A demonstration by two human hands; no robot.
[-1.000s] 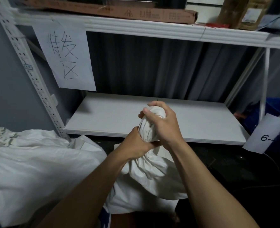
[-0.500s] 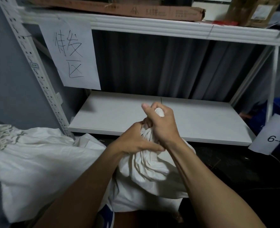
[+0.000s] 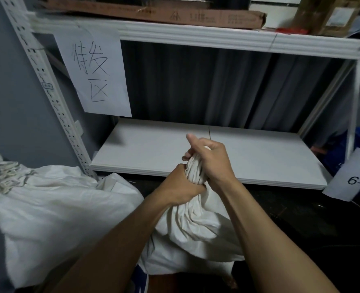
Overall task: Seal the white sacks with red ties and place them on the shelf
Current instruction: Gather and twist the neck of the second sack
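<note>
In front of the lower shelf (image 3: 259, 157), below its edge: white sack (image 3: 191, 227) standing, mouth gathered into a twisted neck (image 3: 193, 172). Gripped at the base by the left hand (image 3: 181, 185), fingers curled round the cloth; clasped above by the right hand (image 3: 212, 161), likewise wrapped, thumb raised. No red tie seen. Recommended: hold the lower grip tight, twist the neck narrower, leave a clear tail above for tying. Second sack (image 3: 58, 208) lying well to the left.

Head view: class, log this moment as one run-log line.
white sack: neck bunched | left hand: grips neck low | right hand: grips neck high | red tie: unseen | shelf: sack not on it
</note>
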